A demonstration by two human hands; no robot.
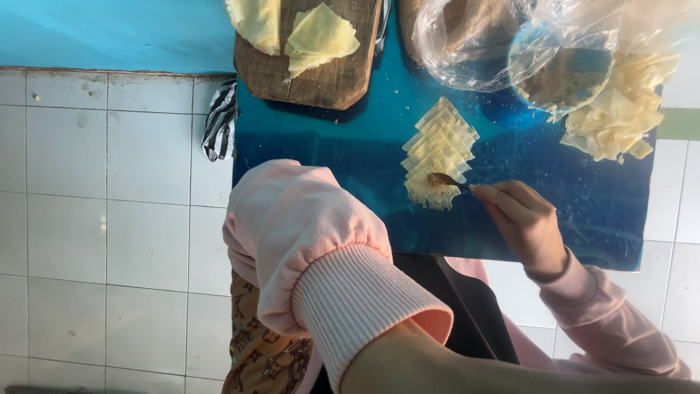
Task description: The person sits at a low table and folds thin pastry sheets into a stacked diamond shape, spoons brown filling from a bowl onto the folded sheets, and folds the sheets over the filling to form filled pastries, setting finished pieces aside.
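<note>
A row of pale yellow dough squares [439, 149] lies on the blue tabletop, each sheet overlapping the next like shingles, corners pointing outward so the edges of the row look saw-toothed. The row runs from upper right to lower left in the view. The nearest sheet has a frayed, crumbly lower edge. A small spoon [446, 181] rests its brownish bowl on this nearest sheet; its thin handle points right, pinched by the fingertips of the right hand [523, 222].
</note>
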